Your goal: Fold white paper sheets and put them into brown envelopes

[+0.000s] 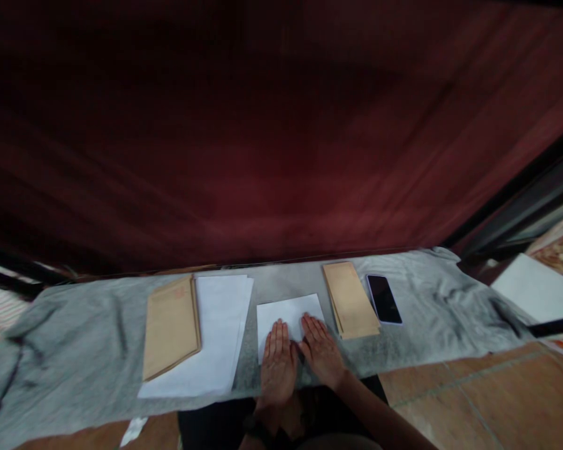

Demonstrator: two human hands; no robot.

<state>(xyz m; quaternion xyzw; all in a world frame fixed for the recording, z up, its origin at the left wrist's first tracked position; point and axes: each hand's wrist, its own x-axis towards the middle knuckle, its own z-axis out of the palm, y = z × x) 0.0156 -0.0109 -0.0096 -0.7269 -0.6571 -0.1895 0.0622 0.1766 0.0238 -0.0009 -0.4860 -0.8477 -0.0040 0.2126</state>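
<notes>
A folded sheet of white paper lies on the grey cloth in front of me. My left hand rests flat on its left part, fingers stretched out and pointing away from me. Flat on the right part lies my right hand, its fingers also extended. The two thumbs come close together near the sheet's front edge. Both palms cover much of the paper's near side.
Left of the sheet, a stack of brown envelopes sits on larger white sheets. More brown envelopes and a phone lie to the right. The grey cloth covers the narrow table; a dark red panel rises behind it.
</notes>
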